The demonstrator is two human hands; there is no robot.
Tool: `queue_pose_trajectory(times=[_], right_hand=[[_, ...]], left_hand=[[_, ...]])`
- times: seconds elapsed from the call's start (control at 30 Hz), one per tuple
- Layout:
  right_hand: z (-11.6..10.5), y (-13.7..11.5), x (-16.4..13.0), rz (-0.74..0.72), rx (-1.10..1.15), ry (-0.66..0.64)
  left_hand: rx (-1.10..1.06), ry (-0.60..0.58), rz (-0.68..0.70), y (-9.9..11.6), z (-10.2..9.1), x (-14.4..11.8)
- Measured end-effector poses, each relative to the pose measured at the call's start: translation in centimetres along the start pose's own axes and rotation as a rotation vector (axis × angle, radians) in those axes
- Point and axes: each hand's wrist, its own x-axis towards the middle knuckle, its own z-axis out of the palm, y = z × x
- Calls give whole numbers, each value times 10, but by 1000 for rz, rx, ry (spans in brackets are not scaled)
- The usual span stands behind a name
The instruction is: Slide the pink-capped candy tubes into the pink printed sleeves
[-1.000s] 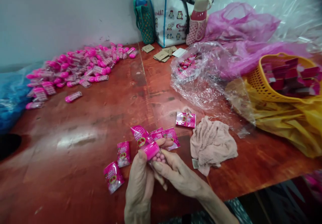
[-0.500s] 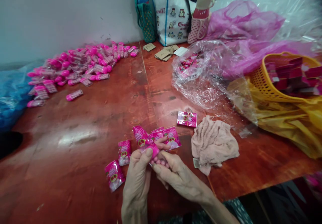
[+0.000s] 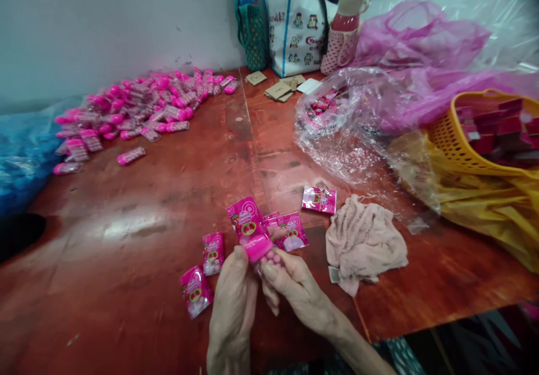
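Observation:
Between my hands is a small clear candy bottle with a bright pink cap [image 3: 257, 246] and round pink candies [image 3: 273, 258] inside. My right hand [image 3: 300, 288] is closed around its clear end. My left hand [image 3: 233, 291] is closed at the cap side, its thumb by the lower edge of a pink printed packet [image 3: 245, 218] that stands up behind the cap. The left fingers are mostly hidden. Just beyond my right fingertips lie more pink packets [image 3: 293, 230], overlapping. Left of my left hand rest two filled packets, one upper [image 3: 213, 253] and one lower [image 3: 196, 291].
A heap of pink-capped candy bottles [image 3: 138, 105] lies back left, beside a blue bag [image 3: 21, 150]. On the right are a crumpled cloth [image 3: 364, 240], another packet [image 3: 319, 200], clear plastic [image 3: 337, 139] and a yellow basket [image 3: 458, 145]. A tote bag [image 3: 297, 35] stands behind.
The packet behind the cap has turned to face me more fully. My left thumb has slid off the cap to its left side, showing more of it. The whole view has shifted slightly.

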Motion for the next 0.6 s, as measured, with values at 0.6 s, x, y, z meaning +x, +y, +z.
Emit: queue_pose_trajectory(times=[0.6], right_hand=[[-4, -7, 0, -4, -203, 111]], left_hand=[[9, 124, 51, -14, 7, 5]])
